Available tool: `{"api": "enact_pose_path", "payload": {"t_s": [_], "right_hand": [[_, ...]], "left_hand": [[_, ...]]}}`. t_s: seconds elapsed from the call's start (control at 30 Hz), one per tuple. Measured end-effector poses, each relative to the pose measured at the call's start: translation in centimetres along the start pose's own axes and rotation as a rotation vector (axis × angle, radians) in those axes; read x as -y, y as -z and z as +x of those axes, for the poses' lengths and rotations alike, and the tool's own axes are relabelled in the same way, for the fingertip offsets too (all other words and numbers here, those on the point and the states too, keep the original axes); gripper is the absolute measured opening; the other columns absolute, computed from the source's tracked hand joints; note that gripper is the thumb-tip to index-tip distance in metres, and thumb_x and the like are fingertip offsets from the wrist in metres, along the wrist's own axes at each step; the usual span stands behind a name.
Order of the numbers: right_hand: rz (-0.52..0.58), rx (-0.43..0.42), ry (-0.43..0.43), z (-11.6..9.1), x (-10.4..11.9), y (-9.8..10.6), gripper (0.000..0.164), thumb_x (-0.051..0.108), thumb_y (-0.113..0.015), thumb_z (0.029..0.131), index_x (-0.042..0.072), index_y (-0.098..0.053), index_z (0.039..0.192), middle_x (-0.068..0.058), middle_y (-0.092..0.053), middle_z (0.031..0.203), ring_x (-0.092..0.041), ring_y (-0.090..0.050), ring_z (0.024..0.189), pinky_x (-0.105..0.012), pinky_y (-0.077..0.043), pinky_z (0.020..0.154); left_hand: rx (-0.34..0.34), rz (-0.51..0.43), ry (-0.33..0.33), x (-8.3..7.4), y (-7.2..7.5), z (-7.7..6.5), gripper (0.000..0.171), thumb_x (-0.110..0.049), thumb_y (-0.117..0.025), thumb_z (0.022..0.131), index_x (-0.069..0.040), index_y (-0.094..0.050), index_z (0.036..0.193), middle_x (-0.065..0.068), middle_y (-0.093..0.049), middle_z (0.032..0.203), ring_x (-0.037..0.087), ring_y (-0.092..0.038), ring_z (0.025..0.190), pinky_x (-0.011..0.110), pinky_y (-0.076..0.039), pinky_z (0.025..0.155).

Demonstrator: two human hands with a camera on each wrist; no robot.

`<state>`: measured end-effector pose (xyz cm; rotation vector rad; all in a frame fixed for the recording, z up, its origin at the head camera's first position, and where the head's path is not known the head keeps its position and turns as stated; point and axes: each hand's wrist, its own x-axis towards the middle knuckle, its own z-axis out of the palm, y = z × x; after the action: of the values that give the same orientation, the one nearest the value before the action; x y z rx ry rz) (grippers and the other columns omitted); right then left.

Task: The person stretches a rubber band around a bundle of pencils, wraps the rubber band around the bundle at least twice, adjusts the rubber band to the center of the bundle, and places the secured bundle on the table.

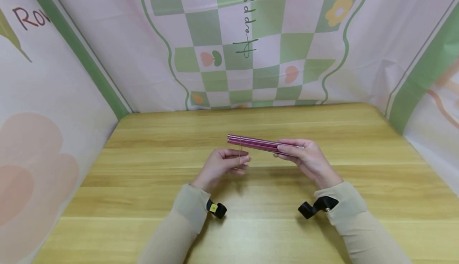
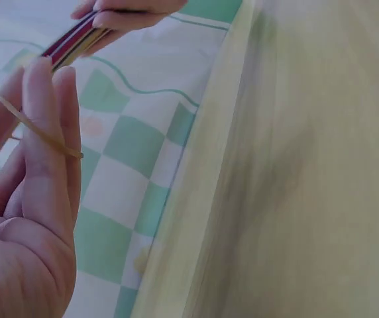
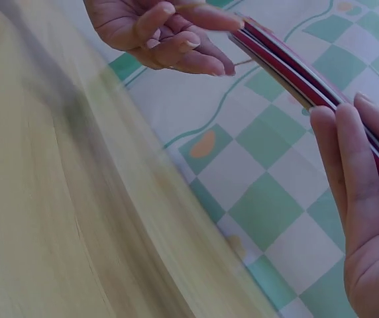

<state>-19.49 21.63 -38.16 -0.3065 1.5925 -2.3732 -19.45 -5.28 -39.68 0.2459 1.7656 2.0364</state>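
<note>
My right hand (image 1: 310, 160) grips one end of a bundle of slim, pencil-like sticks (image 1: 252, 142), purple-red with silvery stripes, above the table. The thumb lies along the near side and the fingers support it from beneath. At the bundle's other end, a thin tan rubber band (image 1: 240, 154) loops round the sticks and runs down to my left hand (image 1: 226, 163). The left wrist view shows that rubber band (image 2: 40, 134) stretched across the left fingers (image 2: 44, 172), which hook it just under the stick ends.
A wood-grain table (image 1: 272, 240) spreads beneath both hands. Behind it hangs a printed cloth (image 1: 236, 21) with green and white checks, and more cloth closes off both sides. Each wrist wears a black camera mount (image 1: 217, 209).
</note>
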Motion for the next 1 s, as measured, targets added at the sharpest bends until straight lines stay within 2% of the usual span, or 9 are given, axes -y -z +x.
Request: {"api": "enact_pose_path", "payload": {"t_s": [0.23,0.43,0.57,0.7,0.87,1.0], "right_hand": [[0.071,-0.077,0.084,0.1,-0.8,-0.8,0.027,-0.010,-0.057,0.094,0.006,-0.078,0.095,-0.010,-0.076,0.094,-0.021,-0.076,0.082,-0.028,-0.059,0.079],[0.100,-0.171,0.111,0.2,-1.7,-1.8,0.027,-0.011,-0.059,0.093,0.006,-0.079,0.092,-0.009,-0.076,0.092,-0.020,-0.076,0.080,-0.028,-0.059,0.079],[0.100,-0.250,0.086,0.3,-2.1,-2.5,0.023,-0.009,-0.063,0.091,0.008,-0.078,0.090,-0.007,-0.077,0.090,-0.019,-0.076,0.079,-0.027,-0.059,0.079],[0.089,-0.302,0.062,0.3,-2.3,-2.9,0.020,-0.006,-0.066,0.090,0.009,-0.078,0.088,-0.006,-0.077,0.090,-0.017,-0.076,0.078,-0.027,-0.059,0.079],[0.086,-0.316,0.057,0.3,-2.5,-3.1,0.021,-0.006,-0.066,0.090,0.010,-0.078,0.088,-0.005,-0.076,0.089,-0.017,-0.076,0.077,-0.026,-0.058,0.079],[0.104,-0.313,0.049,0.2,-2.4,-3.2,0.021,-0.007,-0.065,0.091,0.009,-0.079,0.088,-0.006,-0.076,0.089,-0.017,-0.076,0.078,-0.026,-0.058,0.079]], "left_hand": [[-0.033,-0.052,0.024,0.4,-1.7,-0.3,0.039,-0.003,-0.055,0.100,0.012,-0.051,0.135,0.031,-0.064,0.123,0.035,-0.069,0.107,0.033,-0.057,0.089],[-0.094,-0.046,-0.002,0.6,-3.3,-0.3,0.057,-0.003,-0.054,0.100,0.014,-0.027,0.148,0.034,-0.061,0.125,0.043,-0.063,0.115,0.032,-0.056,0.091],[-0.179,0.011,-0.033,0.7,-4.1,-0.4,0.076,-0.005,-0.060,0.098,0.005,-0.012,0.155,0.030,-0.064,0.122,0.042,-0.065,0.111,0.030,-0.057,0.088],[-0.254,0.129,-0.075,0.8,-4.8,-0.7,0.092,-0.017,-0.069,0.094,-0.005,-0.004,0.159,0.023,-0.062,0.131,0.036,-0.068,0.107,0.031,-0.057,0.090],[-0.302,0.292,-0.089,0.8,-5.4,-1.0,0.100,-0.027,-0.072,0.092,-0.015,0.000,0.160,0.015,-0.046,0.151,0.026,-0.067,0.113,0.034,-0.056,0.093],[-0.321,0.366,-0.117,0.8,-5.5,-1.1,0.103,-0.024,-0.073,0.091,-0.024,0.003,0.160,0.016,-0.030,0.160,0.032,-0.061,0.123,0.036,-0.057,0.091]]}}
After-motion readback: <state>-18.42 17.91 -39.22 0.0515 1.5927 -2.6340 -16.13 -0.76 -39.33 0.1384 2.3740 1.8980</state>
